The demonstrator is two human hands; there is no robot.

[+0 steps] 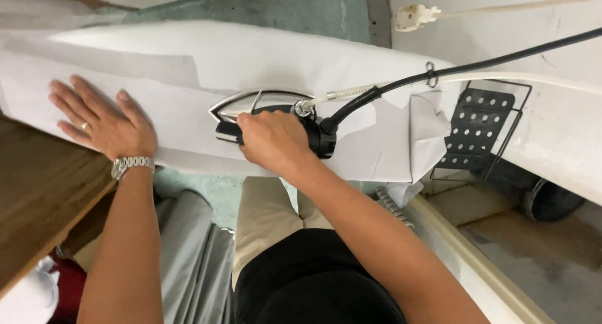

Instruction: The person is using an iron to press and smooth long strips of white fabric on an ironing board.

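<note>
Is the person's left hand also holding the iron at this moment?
No, the left hand lies flat on the white fabric, apart from the iron, which only the right hand holds.

White cloth point(188, 104), black-handled silver iron point(263, 111), black cord point(464, 65)

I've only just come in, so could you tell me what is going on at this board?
A person is ironing. The right hand grips the black handle of an iron resting flat on white cloth spread over a padded ironing board. The left hand lies flat with fingers spread, pressing the cloth down. A black cord runs off to the right.
</note>
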